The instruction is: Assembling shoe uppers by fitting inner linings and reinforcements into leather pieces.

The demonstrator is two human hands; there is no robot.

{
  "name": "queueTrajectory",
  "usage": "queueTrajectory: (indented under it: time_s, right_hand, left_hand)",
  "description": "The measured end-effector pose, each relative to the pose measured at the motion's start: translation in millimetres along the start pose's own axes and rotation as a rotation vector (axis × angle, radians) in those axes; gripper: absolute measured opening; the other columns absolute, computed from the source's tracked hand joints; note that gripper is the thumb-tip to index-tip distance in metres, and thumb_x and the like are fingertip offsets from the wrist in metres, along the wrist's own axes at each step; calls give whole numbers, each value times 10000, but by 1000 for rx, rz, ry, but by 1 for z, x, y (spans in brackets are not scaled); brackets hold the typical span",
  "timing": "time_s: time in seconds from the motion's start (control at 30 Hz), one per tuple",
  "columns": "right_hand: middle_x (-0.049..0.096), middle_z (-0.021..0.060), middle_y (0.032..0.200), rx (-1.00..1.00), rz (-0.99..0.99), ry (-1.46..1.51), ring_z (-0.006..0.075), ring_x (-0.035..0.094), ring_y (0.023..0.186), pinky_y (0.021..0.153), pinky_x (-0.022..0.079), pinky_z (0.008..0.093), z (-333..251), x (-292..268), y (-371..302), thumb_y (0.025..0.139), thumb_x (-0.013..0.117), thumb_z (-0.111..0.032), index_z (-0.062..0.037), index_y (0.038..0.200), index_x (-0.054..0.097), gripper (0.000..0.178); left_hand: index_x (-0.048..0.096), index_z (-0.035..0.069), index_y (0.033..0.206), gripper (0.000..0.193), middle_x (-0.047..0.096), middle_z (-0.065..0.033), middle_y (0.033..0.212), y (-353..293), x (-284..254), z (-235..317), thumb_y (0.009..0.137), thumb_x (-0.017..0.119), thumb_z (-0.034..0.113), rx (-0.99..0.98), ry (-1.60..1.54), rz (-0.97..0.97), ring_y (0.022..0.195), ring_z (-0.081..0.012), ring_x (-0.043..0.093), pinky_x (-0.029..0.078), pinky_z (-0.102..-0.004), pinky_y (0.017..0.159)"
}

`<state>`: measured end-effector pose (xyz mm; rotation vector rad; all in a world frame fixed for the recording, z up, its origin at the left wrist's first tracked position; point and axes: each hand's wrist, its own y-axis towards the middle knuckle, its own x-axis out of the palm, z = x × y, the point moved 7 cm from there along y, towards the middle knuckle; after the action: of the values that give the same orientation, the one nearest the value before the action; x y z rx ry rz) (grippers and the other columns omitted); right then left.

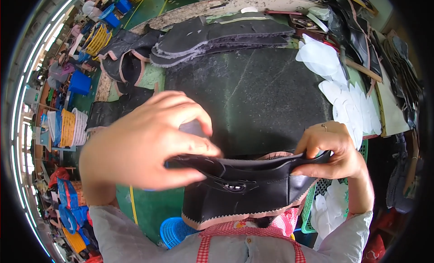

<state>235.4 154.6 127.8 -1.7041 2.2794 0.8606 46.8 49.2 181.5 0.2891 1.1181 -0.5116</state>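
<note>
A black leather shoe upper (244,195) with a pinkish zigzag-cut lower edge and a small dark ornament is held in front of my body. My right hand (332,147) pinches its upper rim at the right end, thumb in front and fingers behind. My left hand (149,138), blurred by motion, is at the left end, with the leather edge between thumb and forefinger. A grey patch (193,128) shows between its fingers; I cannot make out what it is. The upper's top rim gapes a little, showing a dark inner layer.
A dark slab (262,91) covers the bench middle. Behind it lie stacked grey fleecy pieces (217,34); black uppers (122,59) are at left. White thin pieces (321,59) and a wooden-handled hammer (364,71) lie at right. A green basket (309,213) and blue basket (174,231) stand below.
</note>
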Motion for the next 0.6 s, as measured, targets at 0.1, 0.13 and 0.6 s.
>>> queueTrajectory:
  time_s: [0.1, 0.13, 0.6]
  right_hand:
    - [675, 88, 751, -63, 37, 14, 270, 649, 627, 535, 448, 342, -14, 2, 9, 738, 864, -102, -67, 689, 511, 358]
    - [686, 81, 775, -85, 43, -3, 266, 648, 638, 539, 449, 342, -17, 3, 10, 754, 853, -109, -71, 696, 516, 344]
    - [652, 157, 1160, 158, 317, 181, 151, 649, 954, 813, 527, 297, -11, -9, 7, 830, 794, -79, -16, 941, 584, 245]
  left_hand:
    - [673, 72, 803, 375, 576, -53, 796, 10, 12, 31, 699, 866, 376, -167, 70, 300, 756, -252, 592, 448, -389, 709]
    - [648, 76, 762, 344, 515, -19, 666, 11, 22, 29, 703, 884, 321, -182, 43, 330, 582, -209, 546, 404, -338, 540]
    - [660, -9, 733, 237, 571, -80, 643, 26, 3, 21, 715, 864, 110, 12, -144, 503, 518, -202, 551, 374, -315, 458]
